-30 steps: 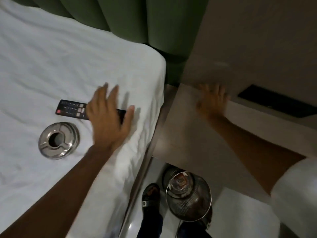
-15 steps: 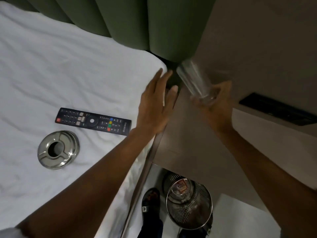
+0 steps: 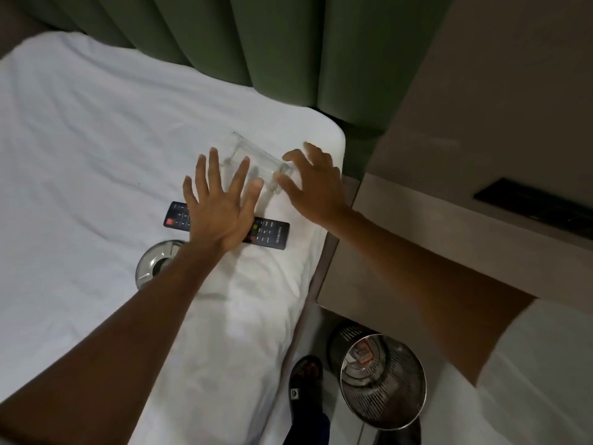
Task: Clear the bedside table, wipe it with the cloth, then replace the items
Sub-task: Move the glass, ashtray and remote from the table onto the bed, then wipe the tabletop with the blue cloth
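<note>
Clear glass (image 3: 256, 162) tilted over bed; black remote (image 3: 271, 234), steel ashtray (image 3: 154, 264) lying there.

One glass (image 3: 256, 159), one remote (image 3: 269, 234), one ashtray (image 3: 154, 261), one bin (image 3: 383, 380), two hands (image 3: 218, 207).

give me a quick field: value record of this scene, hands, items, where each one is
left hand: open, fingers spread, above the remote
right hand: fingers at the base end of the glass; grip unclear
glass: clear, on its side on the bed sheet, between both hands
remote: black, flat on the sheet, middle hidden by the left hand
ashtray: metal, on the sheet, partly behind the left forearm
bedside table: top bare where visible
waste bin: mesh, on the floor below the table
cloth: not in view
</note>
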### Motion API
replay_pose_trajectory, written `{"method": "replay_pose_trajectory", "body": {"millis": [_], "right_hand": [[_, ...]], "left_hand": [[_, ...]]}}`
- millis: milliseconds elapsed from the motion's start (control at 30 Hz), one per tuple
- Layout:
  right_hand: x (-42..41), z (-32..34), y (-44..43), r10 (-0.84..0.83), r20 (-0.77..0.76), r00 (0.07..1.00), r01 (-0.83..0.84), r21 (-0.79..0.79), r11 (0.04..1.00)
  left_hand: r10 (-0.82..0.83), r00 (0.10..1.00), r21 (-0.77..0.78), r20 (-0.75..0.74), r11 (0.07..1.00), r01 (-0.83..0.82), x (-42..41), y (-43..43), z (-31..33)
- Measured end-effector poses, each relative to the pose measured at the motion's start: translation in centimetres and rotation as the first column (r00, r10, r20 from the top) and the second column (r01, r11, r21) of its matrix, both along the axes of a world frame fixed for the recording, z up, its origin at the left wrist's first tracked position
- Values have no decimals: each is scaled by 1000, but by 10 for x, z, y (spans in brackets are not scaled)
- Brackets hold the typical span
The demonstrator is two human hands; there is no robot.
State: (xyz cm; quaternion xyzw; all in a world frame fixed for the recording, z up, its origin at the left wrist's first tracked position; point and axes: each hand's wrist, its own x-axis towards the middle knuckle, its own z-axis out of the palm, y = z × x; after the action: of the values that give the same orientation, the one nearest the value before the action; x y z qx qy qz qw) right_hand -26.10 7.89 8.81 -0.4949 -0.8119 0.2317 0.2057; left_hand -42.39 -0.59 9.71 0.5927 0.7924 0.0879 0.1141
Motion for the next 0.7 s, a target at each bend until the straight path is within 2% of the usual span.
{"method": "replay_pose_trajectory", "body": {"millis": [133,200,267,400,467,567,667,700], "right_hand": [[55,-13,-25,-179,-96,979,174,-63,983],[100,-30,-47,-266,-51,963,259,-107,960],[153,-52,-78,-302,-5,953,296,-177,939],[266,-83,-160,-366,92,926,375,-318,871],[346,-96,-209,-450,204,869,494,-326,806],[452,-122,-239,-574,376,727,665,-179,725],[546,-149,-232,-624,536,568,747,-18,664],[581,-160,-233,-630,584,512,775,2,632]], "left_hand": [[-144,986,175,-83,972,157,59,-16,9],[-275,959,268,-74,921,284,107,-31,2],[-412,910,277,-42,871,407,157,-48,-13],[-609,793,166,3,782,600,258,-80,-57],[-700,714,156,14,707,690,335,-90,-92],[-772,635,27,-24,635,772,423,-81,-148],[-757,653,-222,-33,643,733,459,-61,-204],[-757,649,-235,-81,647,726,464,-61,-223]]}}
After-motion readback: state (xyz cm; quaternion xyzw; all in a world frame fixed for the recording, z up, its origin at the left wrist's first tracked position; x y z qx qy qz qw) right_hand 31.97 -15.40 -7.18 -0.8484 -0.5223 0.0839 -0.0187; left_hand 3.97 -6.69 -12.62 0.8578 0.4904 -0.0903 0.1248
